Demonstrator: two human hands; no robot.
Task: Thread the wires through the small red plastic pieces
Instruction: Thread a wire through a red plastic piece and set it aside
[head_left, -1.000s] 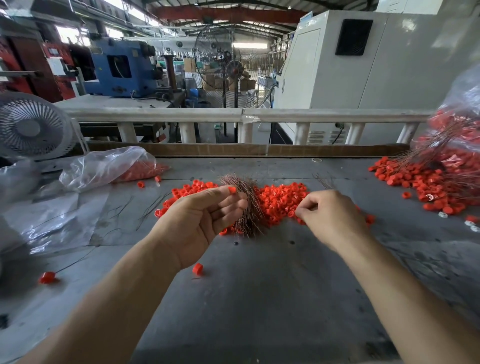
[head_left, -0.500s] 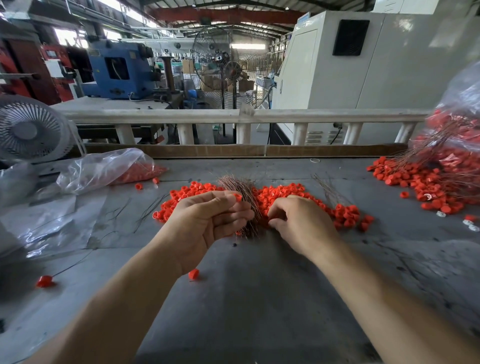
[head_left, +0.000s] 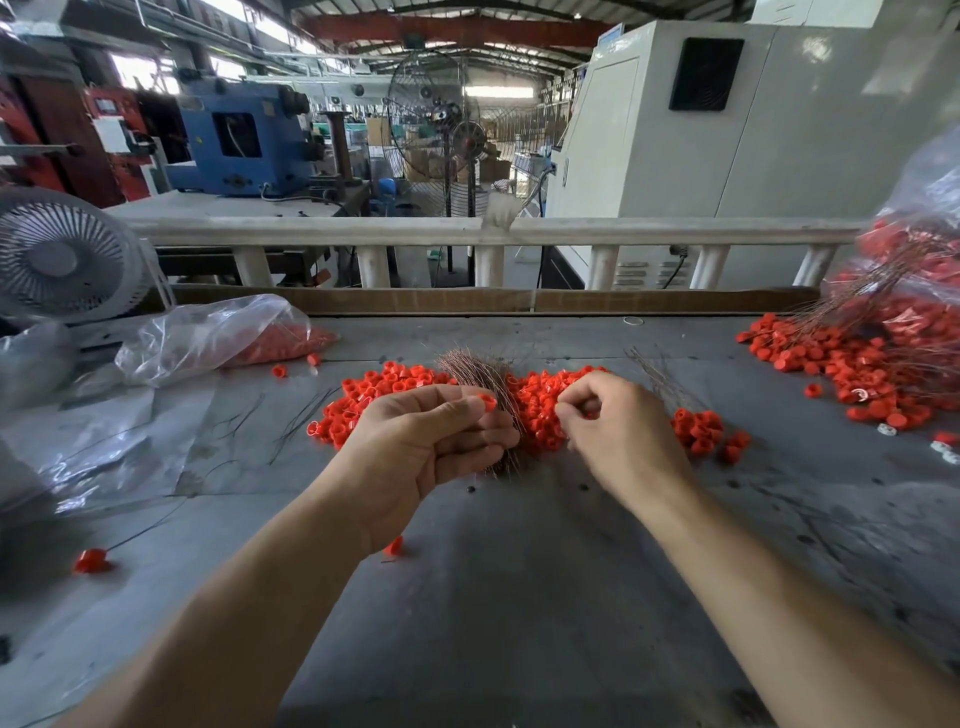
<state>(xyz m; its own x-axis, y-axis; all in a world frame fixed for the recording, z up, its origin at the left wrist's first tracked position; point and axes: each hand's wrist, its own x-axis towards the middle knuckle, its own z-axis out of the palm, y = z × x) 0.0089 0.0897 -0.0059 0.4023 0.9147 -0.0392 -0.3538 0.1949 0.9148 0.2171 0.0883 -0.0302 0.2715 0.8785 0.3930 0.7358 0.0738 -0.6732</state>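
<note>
Now, left hand: my left hand (head_left: 426, 447) hangs above the table (head_left: 493, 597), palm turned up, and pinches one red piece (head_left: 487, 402) between thumb and fingertip, just beside the wire bundle (head_left: 485, 387).

Right hand: my right hand (head_left: 618, 431) sits over the near edge of the loose heap (head_left: 540, 400), fingers curled in with thumb and forefinger closed together. I cannot tell whether a wire is caught in that pinch; nothing that thin shows there.

Change: a second ago this hand was out to the right of the heap, fingers already pinched. Half a second ago it had swung in almost against the left hand. Now it has drawn back a little, leaving a gap between the two hands. The left hand has barely moved and has kept its piece throughout.

Meaning: I read this as the right hand fetching a wire and lining it up. The piece is ready, yet no wire visibly runs through it, so this threading is not yet done.

Wires: the brown bundle lies fanned across the middle of the heap; a thinner spray (head_left: 660, 379) lies beyond the right hand.

Done pile: pieces with wires through them are heaped at far right (head_left: 872, 364) beside a plastic bag (head_left: 930, 218).

Stray: one threaded piece (head_left: 91, 561) lies near the left edge.
</note>
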